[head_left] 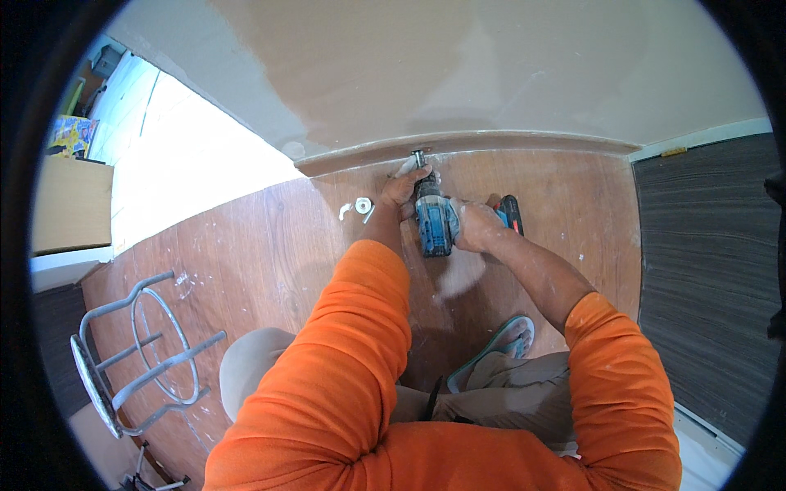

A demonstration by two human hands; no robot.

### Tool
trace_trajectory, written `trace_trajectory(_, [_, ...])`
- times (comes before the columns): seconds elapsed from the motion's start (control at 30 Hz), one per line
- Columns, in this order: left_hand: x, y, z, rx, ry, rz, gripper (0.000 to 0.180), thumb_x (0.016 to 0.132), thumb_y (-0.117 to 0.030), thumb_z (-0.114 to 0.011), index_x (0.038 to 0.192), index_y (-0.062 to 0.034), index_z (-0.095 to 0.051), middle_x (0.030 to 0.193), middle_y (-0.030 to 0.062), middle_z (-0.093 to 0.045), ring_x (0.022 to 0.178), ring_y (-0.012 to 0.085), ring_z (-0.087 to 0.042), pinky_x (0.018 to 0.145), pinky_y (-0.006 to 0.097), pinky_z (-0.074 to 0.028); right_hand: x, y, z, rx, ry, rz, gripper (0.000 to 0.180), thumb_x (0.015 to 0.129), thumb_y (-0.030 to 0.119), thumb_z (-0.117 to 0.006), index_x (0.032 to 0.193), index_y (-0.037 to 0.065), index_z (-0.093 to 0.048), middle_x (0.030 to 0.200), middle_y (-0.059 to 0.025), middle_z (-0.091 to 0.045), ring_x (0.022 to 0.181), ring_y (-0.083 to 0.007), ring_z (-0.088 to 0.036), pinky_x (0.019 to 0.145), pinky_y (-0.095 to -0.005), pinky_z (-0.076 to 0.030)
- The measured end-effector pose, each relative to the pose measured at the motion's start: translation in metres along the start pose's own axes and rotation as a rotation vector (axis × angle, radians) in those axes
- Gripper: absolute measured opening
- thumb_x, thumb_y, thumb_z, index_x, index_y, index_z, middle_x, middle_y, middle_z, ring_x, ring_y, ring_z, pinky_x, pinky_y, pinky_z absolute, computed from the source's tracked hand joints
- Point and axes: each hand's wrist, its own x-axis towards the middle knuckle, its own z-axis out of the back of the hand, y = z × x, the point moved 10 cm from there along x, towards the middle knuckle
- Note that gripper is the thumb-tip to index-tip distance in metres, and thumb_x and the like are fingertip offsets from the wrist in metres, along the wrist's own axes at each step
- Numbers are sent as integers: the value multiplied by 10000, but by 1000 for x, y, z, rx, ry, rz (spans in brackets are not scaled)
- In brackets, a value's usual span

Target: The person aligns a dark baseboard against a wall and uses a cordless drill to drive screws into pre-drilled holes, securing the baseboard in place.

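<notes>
A blue and black cordless drill [434, 225] points at the wooden skirting board [524, 141] along the foot of the wall. My right hand [476, 227] is closed around its handle, and the black and red battery [511, 214] sticks out on the far side of that hand. At the front end of the drill, my left hand [399, 190] is wrapped against the chuck, with something whitish by its fingers that I cannot make out. The tip of the metal bit [419, 157] reaches the skirting board; whether it is inside a hole cannot be seen.
Left of my left hand lie a small white roll [363, 205] and a white scrap [345, 212] on the wooden floor [246, 237]. A metal stool [151, 360] rests on its side at left. A dark wood-grain panel [708, 278] bounds the right. My sandalled foot [516, 335] is below the drill.
</notes>
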Motion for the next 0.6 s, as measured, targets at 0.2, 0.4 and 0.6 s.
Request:
trace_trajectory(0.2, [3,-3,2,24,-6,-50,232,997,-181,-647,1176,-45,-590,969,103,-678,824,246,-682,729,390,-615,5,-1,-4,85,-45,56,511,720,118,-755,1187,3,-583,1119,-271,-695,1066,-440,-678,947,-493,-537])
trace_trajectory(0.4, [9,6,22,-118,-29,-32,258,1060,-245,-533,1197,-37,-596,1000,119,-682,837,255,-683,766,425,-615,9,0,-10,96,-57,47,486,708,141,-769,1149,-1,-620,1097,-266,-703,1054,-435,-682,942,-491,-540])
trace_trajectory(0.6, [7,11,12,-172,-41,13,259,1044,-258,-572,1187,-44,-606,1001,115,-685,846,245,-685,766,426,-609,7,-1,-9,115,-49,32,433,729,158,-751,1125,13,-654,1100,-265,-704,1048,-431,-684,936,-497,-540])
